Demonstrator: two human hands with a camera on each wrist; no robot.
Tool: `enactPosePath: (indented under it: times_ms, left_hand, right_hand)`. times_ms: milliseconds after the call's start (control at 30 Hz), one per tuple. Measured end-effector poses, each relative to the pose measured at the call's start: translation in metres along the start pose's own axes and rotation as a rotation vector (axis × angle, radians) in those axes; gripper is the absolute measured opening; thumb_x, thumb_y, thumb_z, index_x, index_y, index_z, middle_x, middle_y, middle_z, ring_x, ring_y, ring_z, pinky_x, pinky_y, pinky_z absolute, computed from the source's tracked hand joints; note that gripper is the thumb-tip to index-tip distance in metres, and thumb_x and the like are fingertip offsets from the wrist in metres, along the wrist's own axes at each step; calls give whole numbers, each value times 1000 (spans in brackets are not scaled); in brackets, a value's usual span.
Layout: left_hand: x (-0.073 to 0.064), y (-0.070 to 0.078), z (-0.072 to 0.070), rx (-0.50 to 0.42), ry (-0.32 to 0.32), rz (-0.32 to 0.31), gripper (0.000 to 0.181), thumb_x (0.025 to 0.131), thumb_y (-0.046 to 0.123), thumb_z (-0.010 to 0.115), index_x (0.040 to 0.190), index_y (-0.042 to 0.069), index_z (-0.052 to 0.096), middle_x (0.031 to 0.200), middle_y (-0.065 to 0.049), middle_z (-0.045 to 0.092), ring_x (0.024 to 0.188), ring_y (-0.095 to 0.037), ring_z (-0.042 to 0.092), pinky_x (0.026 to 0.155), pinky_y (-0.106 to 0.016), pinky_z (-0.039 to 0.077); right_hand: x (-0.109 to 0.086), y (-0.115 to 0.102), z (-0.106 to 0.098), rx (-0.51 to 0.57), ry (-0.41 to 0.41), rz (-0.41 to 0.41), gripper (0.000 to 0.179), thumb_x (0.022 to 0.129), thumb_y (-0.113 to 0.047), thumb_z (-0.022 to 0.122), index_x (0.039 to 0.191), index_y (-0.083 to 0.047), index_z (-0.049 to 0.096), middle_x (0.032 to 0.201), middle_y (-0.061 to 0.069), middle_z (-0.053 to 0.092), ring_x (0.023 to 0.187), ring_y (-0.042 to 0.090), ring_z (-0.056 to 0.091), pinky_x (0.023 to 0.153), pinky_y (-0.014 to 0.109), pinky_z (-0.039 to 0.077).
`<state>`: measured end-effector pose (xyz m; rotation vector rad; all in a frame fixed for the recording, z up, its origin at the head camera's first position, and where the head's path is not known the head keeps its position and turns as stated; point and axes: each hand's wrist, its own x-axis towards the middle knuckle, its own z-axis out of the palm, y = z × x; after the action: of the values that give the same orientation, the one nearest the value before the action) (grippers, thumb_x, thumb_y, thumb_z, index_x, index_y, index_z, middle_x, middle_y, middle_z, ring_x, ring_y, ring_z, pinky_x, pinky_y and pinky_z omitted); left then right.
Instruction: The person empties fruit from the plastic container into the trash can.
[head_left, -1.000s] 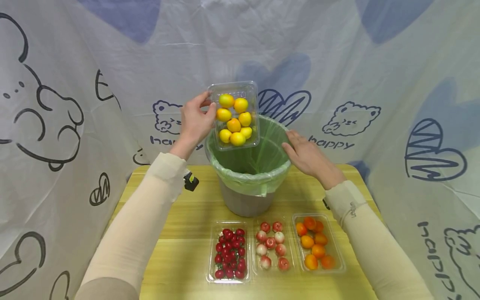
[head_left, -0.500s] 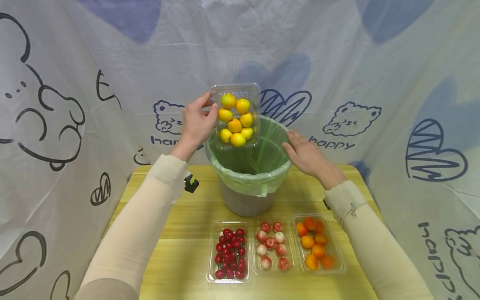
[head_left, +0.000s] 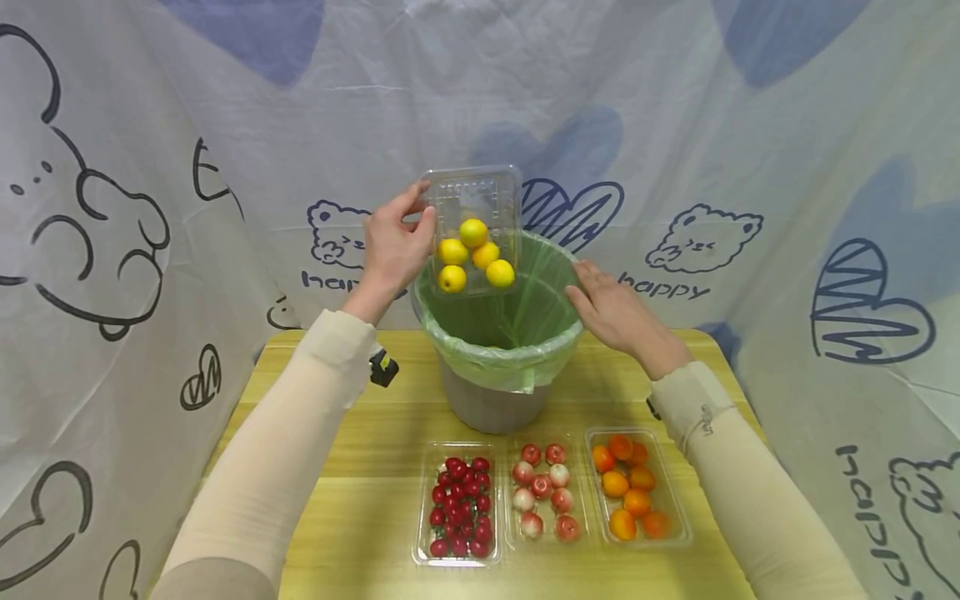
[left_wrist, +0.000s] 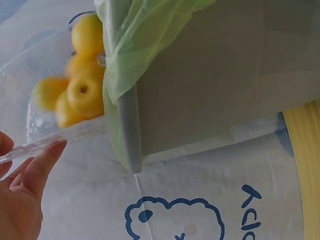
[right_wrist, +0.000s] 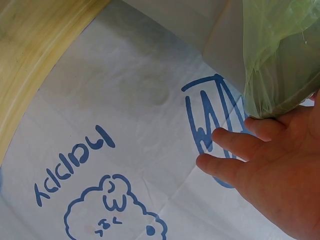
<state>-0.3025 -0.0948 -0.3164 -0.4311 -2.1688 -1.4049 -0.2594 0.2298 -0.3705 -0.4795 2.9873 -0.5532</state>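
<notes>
My left hand [head_left: 397, 243] pinches the left edge of a clear plastic fruit tray [head_left: 472, 192], tipped steeply over the bin's mouth. Several small yellow fruits [head_left: 473, 233] lie bunched toward the tray's lower end; in the left wrist view the yellow fruits [left_wrist: 86, 92] are right beside the bin's rim. The grey bin [head_left: 491, 408] is lined with a pale green bag [head_left: 540, 275] folded over its rim. My right hand [head_left: 618, 312] rests at the bin's right rim with its fingers extended. In the right wrist view, that hand's fingers [right_wrist: 240, 145] reach past the bag-covered rim.
Three clear trays stand in a row on the wooden table [head_left: 360, 517] before the bin: one with dark red fruits [head_left: 459, 508], one with red-and-white fruits [head_left: 542, 486], one with orange fruits [head_left: 637, 502]. A printed white curtain [head_left: 390, 100] surrounds the table.
The tray has shifted slightly right. Fewer yellow fruits are in it now, and those left have slid toward its lower end. The right hand has stayed at the rim.
</notes>
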Motion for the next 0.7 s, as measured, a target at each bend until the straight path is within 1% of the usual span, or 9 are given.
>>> enactPosePath:
  times_ms: [267, 433, 600, 700]
  left_hand:
    - [-1, 1, -1, -36, -9, -40, 43, 104, 11, 61, 146, 9, 62, 129, -23, 73, 84, -41, 79, 51, -12, 54]
    - [-1, 1, -1, -37, -11, -36, 42, 104, 11, 61, 146, 9, 62, 128, -24, 73, 85, -42, 79, 50, -12, 53]
    - [-1, 2, -1, -70, -8, -38, 42, 103, 10, 62, 146, 9, 63, 126, -24, 74, 87, -42, 79, 50, -12, 54]
    - [-1, 3, -1, -79, -7, -44, 42, 103, 10, 62, 145, 9, 64, 126, -24, 74, 91, -41, 79, 52, -12, 55]
  right_hand:
    - [0, -1, 0, 5, 7, 0, 73, 114, -50, 19, 168, -1, 13, 176, 21, 10, 163, 42, 13, 134, 63, 11]
    - [-1, -1, 0, 6, 4, 2, 72, 114, -49, 19, 168, -2, 12, 176, 21, 10, 164, 42, 12, 134, 63, 11]
    - [0, -1, 1, -3, 9, -4, 72, 114, -49, 19, 167, -1, 13, 176, 21, 10, 163, 42, 12, 134, 62, 12]
    - [0, 0, 1, -4, 9, -3, 72, 114, -49, 19, 167, -1, 13, 176, 21, 11, 163, 42, 13, 134, 62, 12]
